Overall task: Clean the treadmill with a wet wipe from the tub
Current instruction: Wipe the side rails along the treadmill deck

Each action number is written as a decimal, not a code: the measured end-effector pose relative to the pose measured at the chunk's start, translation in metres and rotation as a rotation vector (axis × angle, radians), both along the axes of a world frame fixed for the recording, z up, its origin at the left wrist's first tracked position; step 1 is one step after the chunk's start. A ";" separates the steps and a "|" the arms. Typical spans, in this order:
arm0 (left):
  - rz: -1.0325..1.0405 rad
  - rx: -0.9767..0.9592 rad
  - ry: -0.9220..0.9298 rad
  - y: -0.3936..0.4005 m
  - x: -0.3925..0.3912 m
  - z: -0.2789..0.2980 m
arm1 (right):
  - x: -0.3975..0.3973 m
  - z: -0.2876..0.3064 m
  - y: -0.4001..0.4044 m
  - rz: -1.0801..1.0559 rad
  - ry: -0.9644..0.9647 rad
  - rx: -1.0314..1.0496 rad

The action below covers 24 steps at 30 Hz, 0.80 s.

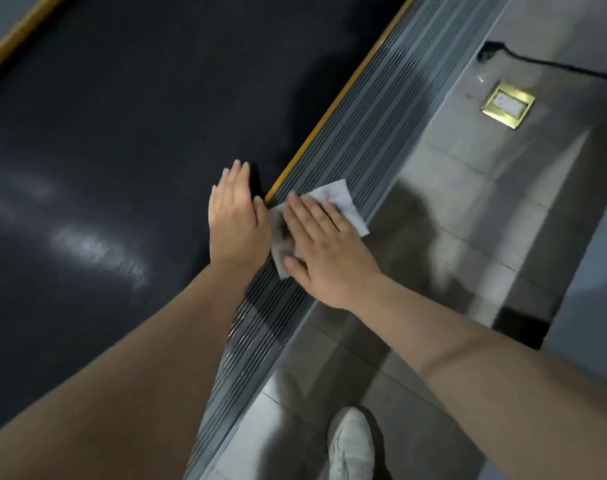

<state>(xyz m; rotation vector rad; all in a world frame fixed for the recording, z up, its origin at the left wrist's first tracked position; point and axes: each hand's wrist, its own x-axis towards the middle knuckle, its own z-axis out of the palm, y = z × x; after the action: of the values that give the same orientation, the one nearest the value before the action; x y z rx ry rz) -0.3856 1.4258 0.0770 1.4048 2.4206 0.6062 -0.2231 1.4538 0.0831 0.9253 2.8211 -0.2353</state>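
The treadmill's dark belt (122, 133) fills the left of the view. A ribbed grey side rail (381, 109) with a yellow edge strip runs diagonally beside it. A white wet wipe (343, 199) lies flat on the rail. My right hand (324, 247) presses on the wipe with straight fingers. My left hand (236, 216) rests flat on the belt's edge, just left of the wipe. The tub is out of view.
Grey floor tiles (468, 188) lie to the right of the rail. A brass floor socket (508, 103) sits in them, with a black cable (554, 65) behind it. My white shoe (350, 445) stands on the floor at the bottom.
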 end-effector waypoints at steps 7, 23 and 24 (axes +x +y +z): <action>0.050 -0.095 0.073 0.004 0.009 -0.004 | 0.013 0.005 0.148 -0.385 -0.051 -0.011; 0.024 -0.187 0.076 0.009 0.011 -0.002 | 0.010 0.009 0.231 -0.563 -0.053 0.009; 0.018 -0.190 0.073 0.009 0.011 -0.001 | 0.004 0.009 0.225 -0.542 -0.024 -0.015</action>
<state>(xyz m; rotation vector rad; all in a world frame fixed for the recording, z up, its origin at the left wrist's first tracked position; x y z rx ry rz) -0.3751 1.4347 0.0760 1.3497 2.4744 0.3235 -0.2187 1.6790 0.0921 1.6583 2.4807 -0.3039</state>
